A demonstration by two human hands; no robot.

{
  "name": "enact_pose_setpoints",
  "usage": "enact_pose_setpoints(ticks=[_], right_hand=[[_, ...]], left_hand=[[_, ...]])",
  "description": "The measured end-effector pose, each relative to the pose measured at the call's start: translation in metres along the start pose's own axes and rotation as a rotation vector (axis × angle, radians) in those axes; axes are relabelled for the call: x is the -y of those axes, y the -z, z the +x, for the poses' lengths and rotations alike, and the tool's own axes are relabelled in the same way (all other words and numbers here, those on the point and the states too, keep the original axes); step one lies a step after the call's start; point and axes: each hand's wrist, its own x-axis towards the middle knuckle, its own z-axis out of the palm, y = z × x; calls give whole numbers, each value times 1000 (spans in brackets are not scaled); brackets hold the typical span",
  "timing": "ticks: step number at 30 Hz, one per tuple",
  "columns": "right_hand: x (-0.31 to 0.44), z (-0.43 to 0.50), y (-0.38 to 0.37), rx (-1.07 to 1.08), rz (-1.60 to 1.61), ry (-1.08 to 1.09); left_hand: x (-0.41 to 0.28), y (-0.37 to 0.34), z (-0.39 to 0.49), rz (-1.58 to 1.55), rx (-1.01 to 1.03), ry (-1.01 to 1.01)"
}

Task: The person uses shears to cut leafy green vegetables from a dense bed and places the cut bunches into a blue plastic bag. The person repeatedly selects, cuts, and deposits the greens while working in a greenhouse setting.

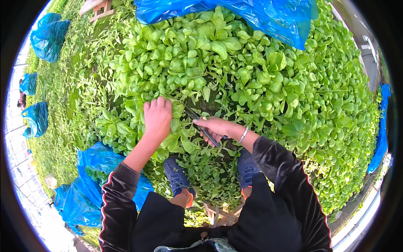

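Note:
My left hand point(158, 117) is closed around leafy green plants point(177, 110) at the middle of the view, its fingertips hidden among the leaves. Just to the right, my right hand point(212, 128) holds a dark-handled cutting tool point(206, 134), whose front part points up and left at the plants' base; its exact kind cannot be told. A silver-coloured bracelet point(243, 134) is on my right wrist. Dense broad-leaved greens point(189, 53) stand ahead of both hands, with a gap of dark soil point(204, 104) between them. Low, thin-leaved plants point(211, 173) grow between my shoes.
Blue plastic sheeting point(252, 12) lies over the greens ahead. Blue plastic bags point(85, 192) lie at my left, and several more bags point(50, 41) stand farther off. A wooden stool point(222, 215) is beneath me; another wooden piece point(102, 11) stands at upper left. A person point(22, 99) is at the far left.

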Motion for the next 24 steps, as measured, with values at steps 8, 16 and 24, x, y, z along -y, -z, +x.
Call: enact_pose_setpoints(ticks=[8, 16, 24], right_hand=[[-7, -3, -15, -83, 139, 107], [24, 33, -10, 7, 409, 108], [6, 3, 0, -91, 406, 132]], left_hand=[[16, 11, 2, -114, -13, -25], [11, 15, 43, 57, -181, -292], [26, 19, 33, -52, -168, -398]])
